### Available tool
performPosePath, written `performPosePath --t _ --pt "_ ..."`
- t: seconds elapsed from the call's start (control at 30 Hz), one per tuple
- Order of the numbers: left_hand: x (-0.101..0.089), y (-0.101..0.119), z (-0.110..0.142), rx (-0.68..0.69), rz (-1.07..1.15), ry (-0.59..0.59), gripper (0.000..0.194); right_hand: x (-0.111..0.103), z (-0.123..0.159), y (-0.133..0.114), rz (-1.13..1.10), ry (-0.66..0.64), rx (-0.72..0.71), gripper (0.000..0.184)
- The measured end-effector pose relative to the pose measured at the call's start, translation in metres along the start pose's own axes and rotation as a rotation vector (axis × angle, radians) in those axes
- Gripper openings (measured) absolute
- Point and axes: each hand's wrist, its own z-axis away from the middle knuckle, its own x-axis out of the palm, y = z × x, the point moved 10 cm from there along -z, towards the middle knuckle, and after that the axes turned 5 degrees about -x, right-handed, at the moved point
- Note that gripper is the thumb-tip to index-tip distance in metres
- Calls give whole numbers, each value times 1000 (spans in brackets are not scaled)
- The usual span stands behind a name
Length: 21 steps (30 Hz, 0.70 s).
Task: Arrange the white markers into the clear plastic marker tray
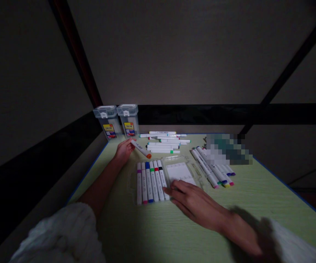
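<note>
My left hand is closed round a white marker with an orange cap, held just above the table beyond a clear plastic tray. Several white markers with coloured caps lie side by side in the tray's left half. My right hand lies flat with fingers stretched out on the tray's near edge, its fingertips touching the rightmost marker in the row.
Two clear marker boxes with yellow labels stand at the far left of the pale green table. A loose pile of markers lies behind the tray. Another row of markers lies to the right under a blurred patch.
</note>
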Motion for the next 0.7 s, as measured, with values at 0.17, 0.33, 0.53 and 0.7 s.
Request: performPosePath --t 0.17,0.33,0.53,0.7 --pt "4 1 2 -12 -56 19 18 0 1 0 -12 -4 2 33" --pt "14 2 9 -32 -77 8 15 0 2 1 -9 16 -4 34" --pt "31 5 18 -38 -80 -31 16 -2 1 0 -38 11 -6 34" --pt "41 6 23 -45 -80 -43 19 1 2 1 -9 -8 -4 34"
